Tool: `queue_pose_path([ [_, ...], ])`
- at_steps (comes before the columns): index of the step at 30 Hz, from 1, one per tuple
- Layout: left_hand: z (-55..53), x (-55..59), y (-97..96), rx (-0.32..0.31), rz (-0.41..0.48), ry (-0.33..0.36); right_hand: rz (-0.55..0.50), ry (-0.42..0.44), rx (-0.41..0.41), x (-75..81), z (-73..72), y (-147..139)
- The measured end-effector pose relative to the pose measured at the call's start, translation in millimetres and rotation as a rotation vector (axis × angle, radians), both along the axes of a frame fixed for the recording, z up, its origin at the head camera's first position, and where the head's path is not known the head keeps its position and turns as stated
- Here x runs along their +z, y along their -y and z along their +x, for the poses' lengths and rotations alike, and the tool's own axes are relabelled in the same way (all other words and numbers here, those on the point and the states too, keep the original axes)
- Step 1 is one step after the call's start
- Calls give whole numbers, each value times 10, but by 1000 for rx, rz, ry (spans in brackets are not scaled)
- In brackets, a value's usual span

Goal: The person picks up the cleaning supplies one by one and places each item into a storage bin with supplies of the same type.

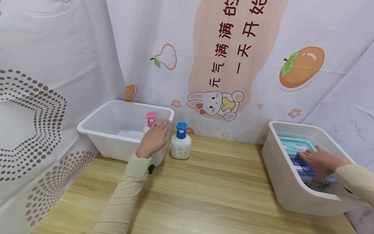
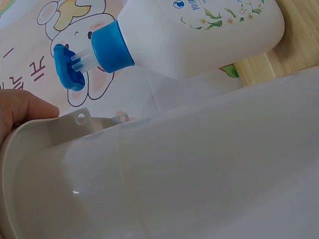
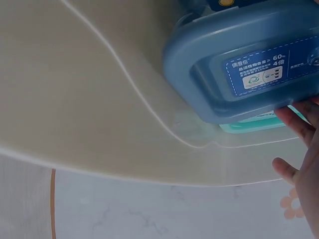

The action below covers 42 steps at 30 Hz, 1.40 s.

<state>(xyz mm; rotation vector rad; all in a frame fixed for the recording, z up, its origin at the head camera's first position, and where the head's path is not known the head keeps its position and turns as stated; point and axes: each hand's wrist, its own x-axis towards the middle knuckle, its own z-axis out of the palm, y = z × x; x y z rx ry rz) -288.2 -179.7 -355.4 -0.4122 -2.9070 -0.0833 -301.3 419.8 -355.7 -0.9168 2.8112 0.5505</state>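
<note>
My left hand [image 1: 155, 138] rests at the right end of the left white bin [image 1: 117, 140], fingers extended along the rim. In the left wrist view a finger [image 2: 37, 108] touches that rim. Partly hidden behind the hand, a pink-topped pump bottle [image 1: 151, 116] stands inside this bin. A white pump bottle with a blue top [image 1: 181, 146] stands upright just right of it. Inside the right white bin [image 1: 280, 175], my right hand [image 1: 324, 161] spans a blue plastic box [image 3: 199, 74] with a printed label, gripping it by its edges. A teal box [image 1: 298, 143] lies beside it.
Both bins stand on a wooden table [image 1: 210, 188], one at the left and one at the right. A printed cloth [image 1: 163, 29] with fruit, a rabbit and lettering hangs close behind them. Patterned cloth [image 1: 43, 97] closes off the left side.
</note>
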Motion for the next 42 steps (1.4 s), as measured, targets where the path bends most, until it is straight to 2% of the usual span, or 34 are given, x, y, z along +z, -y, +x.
queue_pose_path([
  [22, 8, 7, -1, -6, 2, -19, -6, 1, 29, -80, 30, -88],
  [31, 18, 15, -6, -7, 9, -18, -11, -21, 11, 4, 26, -117],
  [36, 19, 10, -6, -11, 11, -12, -16, -74, 9, 58, 43, -139],
  [42, 12, 8, 1, -14, 11, -16, -2, -97, -36, 183, 88, -96],
])
